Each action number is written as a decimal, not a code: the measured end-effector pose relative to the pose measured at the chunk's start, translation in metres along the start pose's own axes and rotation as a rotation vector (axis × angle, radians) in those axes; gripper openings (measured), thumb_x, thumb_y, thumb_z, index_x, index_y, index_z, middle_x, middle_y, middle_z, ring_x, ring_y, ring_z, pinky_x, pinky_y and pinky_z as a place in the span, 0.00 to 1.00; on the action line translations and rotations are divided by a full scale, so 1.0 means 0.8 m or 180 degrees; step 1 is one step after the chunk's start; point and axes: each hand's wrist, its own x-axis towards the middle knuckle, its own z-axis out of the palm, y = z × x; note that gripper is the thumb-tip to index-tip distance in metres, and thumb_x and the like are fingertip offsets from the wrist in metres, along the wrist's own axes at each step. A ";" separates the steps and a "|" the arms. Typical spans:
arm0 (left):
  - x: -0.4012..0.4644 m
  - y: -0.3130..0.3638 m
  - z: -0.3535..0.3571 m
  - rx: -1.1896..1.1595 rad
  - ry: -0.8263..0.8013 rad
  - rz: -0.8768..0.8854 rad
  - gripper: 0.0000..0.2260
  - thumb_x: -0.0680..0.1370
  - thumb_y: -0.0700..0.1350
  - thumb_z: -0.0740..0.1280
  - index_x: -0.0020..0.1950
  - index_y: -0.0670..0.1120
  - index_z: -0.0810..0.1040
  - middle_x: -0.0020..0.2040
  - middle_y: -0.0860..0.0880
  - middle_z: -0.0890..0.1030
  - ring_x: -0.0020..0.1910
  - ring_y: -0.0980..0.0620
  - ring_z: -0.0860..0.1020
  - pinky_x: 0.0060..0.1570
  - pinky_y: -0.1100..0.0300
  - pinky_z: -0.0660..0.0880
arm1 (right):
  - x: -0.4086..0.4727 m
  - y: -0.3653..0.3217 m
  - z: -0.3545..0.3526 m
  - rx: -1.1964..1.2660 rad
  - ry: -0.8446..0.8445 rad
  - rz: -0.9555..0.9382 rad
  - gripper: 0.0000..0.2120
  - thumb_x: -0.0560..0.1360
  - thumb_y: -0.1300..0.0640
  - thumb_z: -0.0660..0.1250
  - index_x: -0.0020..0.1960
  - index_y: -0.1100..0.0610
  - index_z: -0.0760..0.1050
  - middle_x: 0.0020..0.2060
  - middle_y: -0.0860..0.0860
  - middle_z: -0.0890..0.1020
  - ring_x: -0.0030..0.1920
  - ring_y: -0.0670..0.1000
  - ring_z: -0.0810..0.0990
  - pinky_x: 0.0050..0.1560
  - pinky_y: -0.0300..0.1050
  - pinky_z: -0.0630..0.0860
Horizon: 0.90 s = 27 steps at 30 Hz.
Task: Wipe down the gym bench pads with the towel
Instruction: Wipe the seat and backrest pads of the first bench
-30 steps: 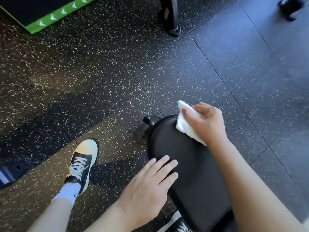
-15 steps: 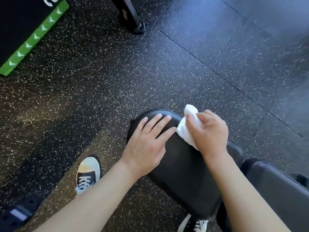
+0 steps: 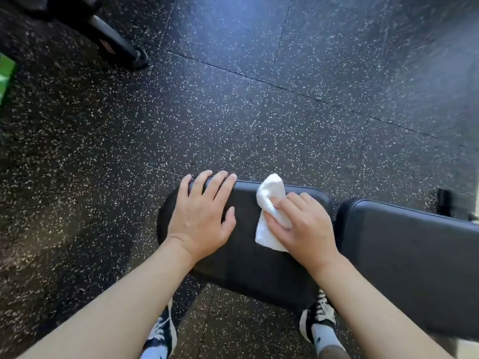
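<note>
Two pads in view, and we're working the nearer one, the seat pad (image 3: 248, 257). Our right hand (image 3: 303, 229) clamps the towel (image 3: 269, 203) between thumb and fingers, pressing it onto the pad's top near the far edge. Our left hand (image 3: 202, 216) lies flat, fingers straight, reaching over that far edge to steady it. The wipe is under way here; how much is clean we cannot tell, as the black vinyl shows no streaks. The back pad (image 3: 414, 260), just beside on the right, looks untouched, so it's likely next.
</note>
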 end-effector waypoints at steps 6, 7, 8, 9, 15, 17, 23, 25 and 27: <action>0.009 -0.003 -0.003 0.0114 -0.0365 0.1148 0.34 0.80 0.57 0.61 0.84 0.46 0.63 0.84 0.45 0.64 0.79 0.37 0.66 0.77 0.35 0.61 | -0.012 -0.033 0.007 -0.0498 0.0677 0.1176 0.09 0.80 0.55 0.70 0.43 0.58 0.78 0.35 0.52 0.72 0.35 0.55 0.68 0.36 0.55 0.72; 0.010 -0.004 -0.003 0.0107 -0.0377 0.1132 0.34 0.80 0.57 0.61 0.85 0.46 0.62 0.84 0.45 0.63 0.79 0.37 0.65 0.77 0.35 0.61 | -0.013 -0.044 0.015 -0.0495 0.0723 0.1448 0.10 0.80 0.53 0.69 0.44 0.57 0.79 0.35 0.52 0.73 0.36 0.55 0.69 0.36 0.54 0.71; 0.010 -0.004 -0.004 0.0154 -0.0414 0.1169 0.34 0.80 0.56 0.60 0.85 0.46 0.61 0.85 0.45 0.62 0.80 0.36 0.64 0.77 0.34 0.61 | -0.018 -0.058 0.021 -0.0407 0.0745 0.1822 0.10 0.80 0.51 0.68 0.45 0.57 0.80 0.36 0.52 0.74 0.36 0.55 0.70 0.37 0.53 0.71; 0.010 -0.002 -0.006 0.0225 -0.0474 0.1262 0.34 0.80 0.56 0.59 0.85 0.46 0.60 0.85 0.46 0.60 0.80 0.36 0.63 0.76 0.33 0.61 | -0.028 -0.072 0.025 -0.0374 0.0730 0.2099 0.10 0.80 0.49 0.68 0.47 0.56 0.80 0.36 0.52 0.75 0.37 0.54 0.71 0.38 0.52 0.71; -0.013 0.021 -0.006 0.0566 -0.0611 0.2099 0.31 0.81 0.50 0.57 0.86 0.49 0.59 0.86 0.48 0.57 0.85 0.36 0.54 0.77 0.28 0.57 | -0.151 -0.152 0.017 -0.0450 0.0781 0.2275 0.08 0.79 0.54 0.71 0.44 0.56 0.78 0.35 0.50 0.72 0.35 0.52 0.67 0.35 0.51 0.71; -0.017 0.033 -0.003 0.0640 -0.0642 0.2123 0.31 0.81 0.50 0.57 0.86 0.49 0.59 0.87 0.48 0.57 0.85 0.37 0.54 0.76 0.27 0.58 | -0.185 -0.152 0.004 -0.0463 0.0978 0.2392 0.07 0.76 0.57 0.74 0.44 0.56 0.76 0.34 0.52 0.72 0.33 0.55 0.70 0.33 0.52 0.72; 0.003 0.109 0.014 0.0590 -0.0654 0.2609 0.30 0.81 0.50 0.57 0.85 0.49 0.61 0.86 0.48 0.59 0.84 0.38 0.56 0.77 0.28 0.58 | -0.238 -0.125 -0.007 -0.0686 0.1391 0.2796 0.10 0.78 0.56 0.71 0.44 0.56 0.72 0.34 0.53 0.72 0.35 0.55 0.71 0.38 0.50 0.70; 0.006 0.122 0.022 0.0481 -0.0594 0.2664 0.30 0.80 0.50 0.58 0.85 0.50 0.62 0.86 0.49 0.60 0.85 0.39 0.56 0.78 0.30 0.56 | -0.218 -0.121 -0.002 -0.0784 0.1446 0.2751 0.11 0.75 0.59 0.75 0.44 0.56 0.72 0.35 0.53 0.73 0.35 0.56 0.71 0.36 0.52 0.73; 0.007 0.120 0.026 0.0366 -0.0487 0.2568 0.31 0.80 0.50 0.60 0.84 0.51 0.64 0.85 0.50 0.60 0.85 0.41 0.56 0.80 0.33 0.54 | -0.187 -0.112 0.003 -0.0457 0.1602 0.2985 0.09 0.73 0.59 0.77 0.43 0.57 0.76 0.36 0.52 0.76 0.35 0.56 0.73 0.34 0.52 0.74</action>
